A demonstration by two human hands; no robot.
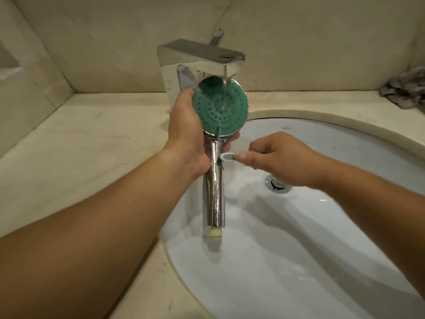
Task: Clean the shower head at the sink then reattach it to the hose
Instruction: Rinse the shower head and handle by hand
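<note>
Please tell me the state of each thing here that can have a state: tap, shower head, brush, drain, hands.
Tap: running, water falls on the shower head.
Shower head: detached from the hose, wet, face toward the camera, over the sink.
Brush: touching the handle.
Drain: cannot tell if open.
Left hand: grips the shower head.
Right hand: pinches the brush.

beige marble countertop [69,143] wrapping an undermount white sink [322,238], chrome faucet [197,58] standing at the back, crumpled grey cloth [404,88] (far right edge)
</note>
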